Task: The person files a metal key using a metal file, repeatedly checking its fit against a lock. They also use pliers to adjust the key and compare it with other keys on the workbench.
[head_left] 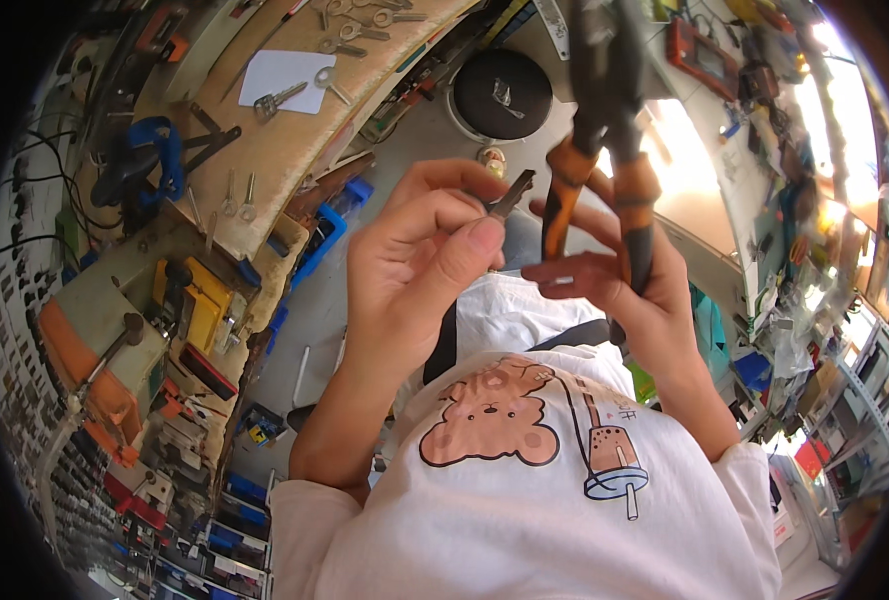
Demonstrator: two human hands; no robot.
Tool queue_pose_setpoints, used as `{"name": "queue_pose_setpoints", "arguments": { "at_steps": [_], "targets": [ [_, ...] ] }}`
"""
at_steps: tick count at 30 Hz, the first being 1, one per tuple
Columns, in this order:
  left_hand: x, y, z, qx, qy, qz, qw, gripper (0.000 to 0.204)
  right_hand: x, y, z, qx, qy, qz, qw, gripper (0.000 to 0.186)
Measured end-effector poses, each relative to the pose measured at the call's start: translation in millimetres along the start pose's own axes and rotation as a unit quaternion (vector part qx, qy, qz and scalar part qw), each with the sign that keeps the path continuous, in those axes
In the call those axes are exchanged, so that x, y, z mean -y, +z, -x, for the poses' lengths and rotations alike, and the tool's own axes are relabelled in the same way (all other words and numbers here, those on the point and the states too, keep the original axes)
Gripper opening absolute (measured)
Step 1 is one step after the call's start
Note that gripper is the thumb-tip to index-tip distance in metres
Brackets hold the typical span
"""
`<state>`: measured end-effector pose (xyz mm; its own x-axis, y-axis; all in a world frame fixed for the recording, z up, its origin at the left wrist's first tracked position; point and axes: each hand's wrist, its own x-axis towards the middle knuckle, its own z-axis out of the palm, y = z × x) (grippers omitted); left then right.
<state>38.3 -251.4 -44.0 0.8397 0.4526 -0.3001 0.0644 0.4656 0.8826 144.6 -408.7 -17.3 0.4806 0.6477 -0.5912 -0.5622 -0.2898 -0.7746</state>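
In the left hand (420, 255), small dark flat key (512, 194), tip bare

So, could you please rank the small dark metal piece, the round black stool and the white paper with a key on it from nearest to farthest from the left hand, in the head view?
From the left hand:
1. Small dark metal piece, pinched in its fingertips.
2. Round black stool, above on the floor, beyond the hands.
3. White paper, upper left on the wooden bench, with a key on it.
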Motion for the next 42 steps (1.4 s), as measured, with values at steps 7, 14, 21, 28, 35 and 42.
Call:
{"name": "queue_pose_setpoints", "arguments": {
  "at_steps": [7,14,21,28,35,42],
  "targets": [
    [2.3,-3.1,4.6,-0.009,0.023,0.079,0.997,0.016,-11.3,7.5,25.2,0.027,0.079,0.050,0.995,0.054],
    [0.6,-4.0,6.7,-0.025,0.020,0.078,0.996,0.014,-14.3,9.0,28.5,0.041,0.074,0.090,0.992,0.056],
    [4.2,-11.4,6.9,0.011,0.013,0.040,0.999,0.017,-12.6,9.9,29.9,0.041,0.088,0.092,0.991,0.055],
    [5.1,-7.9,8.6,0.009,-0.002,0.050,0.999,0.018,-10.9,8.8,31.0,0.037,0.098,0.088,0.991,0.056],
    [1.8,-2.9,8.3,-0.018,-0.015,0.048,0.999,0.019,-11.3,5.6,31.8,0.043,0.094,0.094,0.990,0.060],
    [5.8,-1.4,6.8,-0.025,0.007,0.052,0.998,0.017,-10.1,5.4,31.8,0.035,0.102,0.099,0.989,0.059]
  ]
}}
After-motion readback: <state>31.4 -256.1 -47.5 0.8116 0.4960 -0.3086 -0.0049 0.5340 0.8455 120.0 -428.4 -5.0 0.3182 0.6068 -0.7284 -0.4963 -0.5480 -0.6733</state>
